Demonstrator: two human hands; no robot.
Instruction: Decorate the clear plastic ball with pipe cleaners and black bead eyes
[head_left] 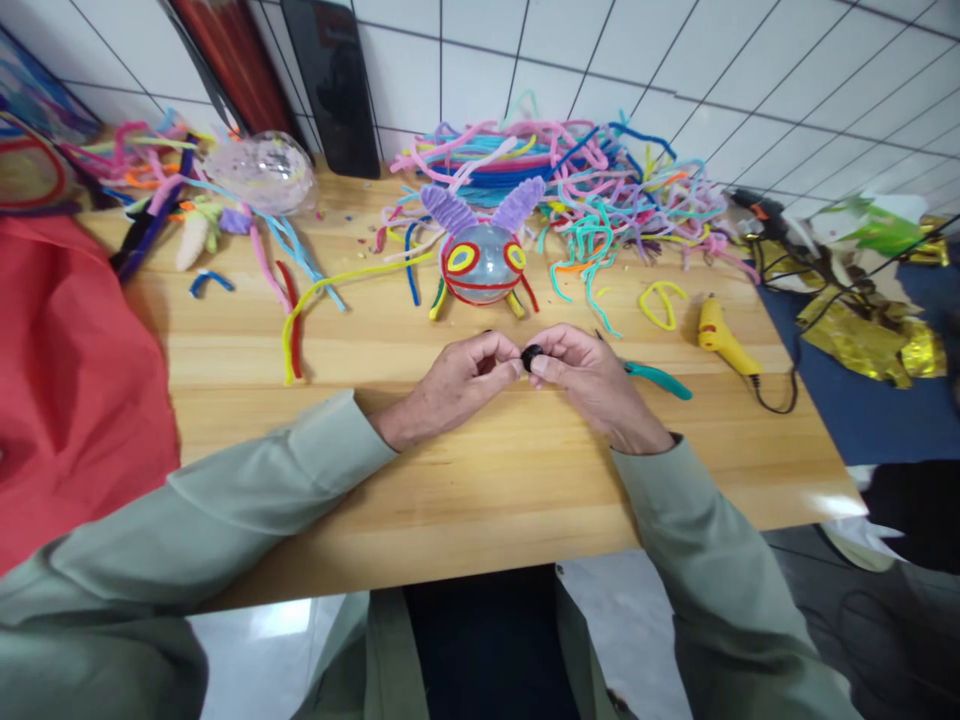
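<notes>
Between my fingertips is a small round black piece (532,357), perhaps coiled pipe cleaner; its exact make is too small to tell. My right hand (596,378) pinches it between thumb and fingers. My left hand (469,382) is closed in a pinch at its left edge, thumb and forefinger touching it. Just beyond my hands stands a clear ball figure (489,266) with purple pipe-cleaner ears, yellow-and-red ringed eyes and a red mouth line. Teal-handled pliers (656,380) lie beside my right hand, their front end partly hidden behind it.
A heap of colourful pipe cleaners (525,160) lies along the tiled wall. A yellow glue gun (724,338) with a cord is at the right. Red cloth (82,390) covers the left side. A black phone (334,90) leans on the wall near a clear ball (262,172).
</notes>
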